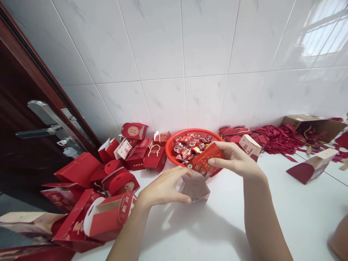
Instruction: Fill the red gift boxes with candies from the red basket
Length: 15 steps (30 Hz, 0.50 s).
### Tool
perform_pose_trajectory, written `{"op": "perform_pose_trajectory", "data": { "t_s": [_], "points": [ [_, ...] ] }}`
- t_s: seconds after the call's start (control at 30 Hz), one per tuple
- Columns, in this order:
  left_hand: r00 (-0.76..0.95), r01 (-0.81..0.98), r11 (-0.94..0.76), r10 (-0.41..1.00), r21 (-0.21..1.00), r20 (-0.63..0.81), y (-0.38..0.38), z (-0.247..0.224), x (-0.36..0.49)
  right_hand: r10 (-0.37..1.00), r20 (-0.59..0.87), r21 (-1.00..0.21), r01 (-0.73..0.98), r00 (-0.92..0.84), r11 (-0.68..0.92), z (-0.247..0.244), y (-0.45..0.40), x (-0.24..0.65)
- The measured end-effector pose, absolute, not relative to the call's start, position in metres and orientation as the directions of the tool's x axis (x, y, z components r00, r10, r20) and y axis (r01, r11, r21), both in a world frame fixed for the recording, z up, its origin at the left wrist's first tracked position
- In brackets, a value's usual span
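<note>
My right hand (pixel 233 156) grips a red packet (pixel 209 158) with gold print between thumb and fingers. It holds the packet above a small paper box (pixel 196 188), whose pale inside faces up. At the left side of that box is my left hand (pixel 168 184), thumb and fingers spread apart around its edge. Whether the fingertips touch the box I cannot tell. Just behind both hands stands a red plastic basket (pixel 169 145) of wrapped candies (pixel 185 150), partly hidden by the packet.
Red gift boxes (pixel 108 214) crowd the left side, near a dark door with a metal handle (pixel 40 132). Along the tiled wall at right lie dark red ribbons (pixel 281 139) and a cardboard box (pixel 312 127). One paper box (pixel 312 168) stands apart on the white table (pixel 288 214).
</note>
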<state>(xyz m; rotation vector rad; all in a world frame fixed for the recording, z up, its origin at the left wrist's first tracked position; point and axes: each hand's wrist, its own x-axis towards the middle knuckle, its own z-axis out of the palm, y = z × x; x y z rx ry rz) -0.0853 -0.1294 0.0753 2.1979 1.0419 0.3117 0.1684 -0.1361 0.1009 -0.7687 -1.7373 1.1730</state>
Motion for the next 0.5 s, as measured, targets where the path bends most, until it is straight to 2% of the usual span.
{"op": "perform_pose_trajectory", "data": {
  "t_s": [0.1,0.23,0.37,0.5],
  "points": [
    [0.663,0.53,-0.436,0.748,0.727,-0.034,-0.122,0.073,-0.083,0.799,0.322,-0.892,0.12,-0.508,0.435,0.102,-0.139,0.16],
    [0.652,0.527,-0.398,0.756,0.751,-0.057,-0.113,0.072,-0.082,0.766,0.296,-0.754,0.352,-0.571,0.554,0.098,-0.134,0.146],
    [0.651,0.505,-0.4,0.759,0.765,-0.033,-0.107,0.07,-0.083,0.833,0.193,-0.591,0.617,-0.519,0.521,0.092,-0.13,0.137],
    [0.651,0.497,-0.398,0.759,0.771,-0.028,-0.105,0.069,-0.083,0.829,0.196,-0.53,0.654,-0.524,0.539,0.091,-0.132,0.135]
  ]
}}
